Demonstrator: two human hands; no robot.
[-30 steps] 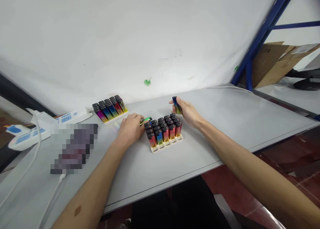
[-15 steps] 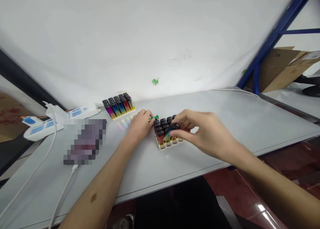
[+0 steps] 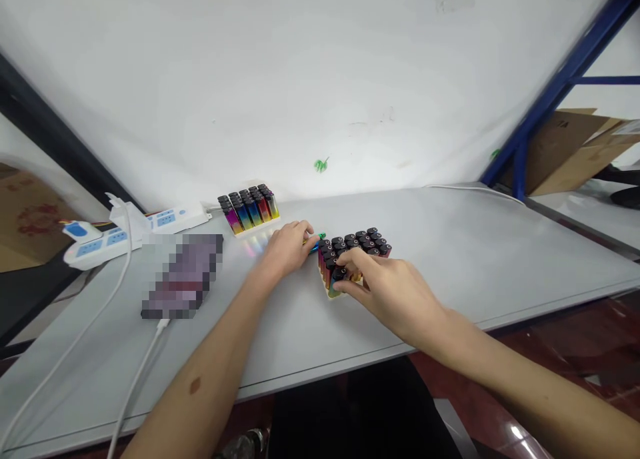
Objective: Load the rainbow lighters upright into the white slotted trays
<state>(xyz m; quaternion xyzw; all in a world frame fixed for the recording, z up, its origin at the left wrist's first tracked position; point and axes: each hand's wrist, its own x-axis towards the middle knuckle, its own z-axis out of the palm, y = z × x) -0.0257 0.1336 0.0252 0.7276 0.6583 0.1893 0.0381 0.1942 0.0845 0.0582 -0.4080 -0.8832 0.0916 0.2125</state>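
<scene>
In the middle of the table, a pale slotted tray [image 3: 342, 295] carries rows of shiny, colour-graded lighters [image 3: 367, 240] with black tops. My right hand [image 3: 387, 282] has thumb and fingers pinched on a lighter [image 3: 335, 286] at the tray's front left corner. This lighter is upright, and its lower end meets the slots. Just left of the tray, my left hand [image 3: 289, 249] rests curled on the table. Its fingers close on a blue lighter [image 3: 313, 247] with a green metal end, mostly hidden; I cannot tell whether it holds more than one.
Behind on the left, a second tray [image 3: 260, 226] of upright lighters stands by the wall. A power strip [image 3: 173, 217] with white cables and a blurred-out phone-like slab [image 3: 187, 279] lie on the left. Cardboard boxes [image 3: 575, 149] and a blue frame [image 3: 520, 159] are at right.
My right hand has lowered its lighter from a tilted position above the tray to upright at the front left corner. My left hand stays beside the tray. The view has shifted slightly.
</scene>
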